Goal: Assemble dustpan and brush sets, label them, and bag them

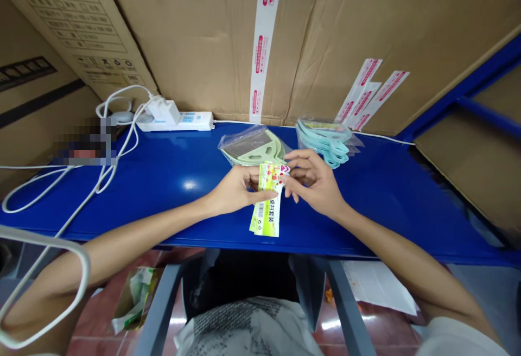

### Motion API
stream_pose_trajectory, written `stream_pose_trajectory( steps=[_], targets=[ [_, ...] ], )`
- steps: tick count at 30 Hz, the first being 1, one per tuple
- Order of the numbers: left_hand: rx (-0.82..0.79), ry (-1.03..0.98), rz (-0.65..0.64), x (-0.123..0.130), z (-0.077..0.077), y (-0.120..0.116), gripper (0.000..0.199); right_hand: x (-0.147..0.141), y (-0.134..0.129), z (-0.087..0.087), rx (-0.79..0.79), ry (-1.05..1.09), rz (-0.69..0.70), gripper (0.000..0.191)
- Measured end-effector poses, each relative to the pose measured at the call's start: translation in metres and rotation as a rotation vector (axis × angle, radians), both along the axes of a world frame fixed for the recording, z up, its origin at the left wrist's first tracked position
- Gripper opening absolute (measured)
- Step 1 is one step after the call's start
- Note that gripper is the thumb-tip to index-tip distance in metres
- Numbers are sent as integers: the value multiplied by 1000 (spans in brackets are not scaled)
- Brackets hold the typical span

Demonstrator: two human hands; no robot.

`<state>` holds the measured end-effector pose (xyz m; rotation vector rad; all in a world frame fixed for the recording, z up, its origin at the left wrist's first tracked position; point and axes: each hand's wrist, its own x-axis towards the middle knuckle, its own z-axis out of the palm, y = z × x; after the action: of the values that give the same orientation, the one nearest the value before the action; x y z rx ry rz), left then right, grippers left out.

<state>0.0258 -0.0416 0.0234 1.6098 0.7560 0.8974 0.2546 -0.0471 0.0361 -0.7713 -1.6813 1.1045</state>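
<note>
My left hand [240, 189] is closed on a few printed cardboard labels [268, 212], yellow-green and white with a barcode, its thumb lying across their front. The labels overlap, slightly fanned, over the front part of the blue table. My right hand [311, 179] is at their upper right edge, thumb and fingertips at the top corner; whether it pinches a label is hard to make out. Just behind the hands lies a pale green plastic piece [260, 152] in a clear bag. Several light blue plastic pieces [325, 141] in clear bags are stacked behind my right hand.
A white power strip [199, 121] with a plug stands at the back left of the blue table [171, 166]. White cables [122, 155] loop over the left side. Cardboard [203, 46] walls the back. An open box [136, 296] is on the floor.
</note>
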Motion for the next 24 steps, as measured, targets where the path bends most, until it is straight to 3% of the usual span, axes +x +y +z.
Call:
stream_pose_trajectory(
  steps=[5,10,15,19,22,24],
  targets=[
    [-69,32,-64,-1,0,1,28,3,4,4,72,-110,38,24],
    [-117,31,-46,-1,-4,4,32,1,4,0,42,-72,-19,35],
    [-115,13,-62,0,-3,2,30,1,5,6,48,-77,-44,28],
    [-26,-91,45,-9,12,7,42,47,21,39,-7,-167,-48,36],
    [91,-171,200,-21,21,20,44,105,39,63,-102,-451,40,33],
    [125,-185,278,-28,22,30,44,134,48,69,-195,-694,150,32]
  ],
)
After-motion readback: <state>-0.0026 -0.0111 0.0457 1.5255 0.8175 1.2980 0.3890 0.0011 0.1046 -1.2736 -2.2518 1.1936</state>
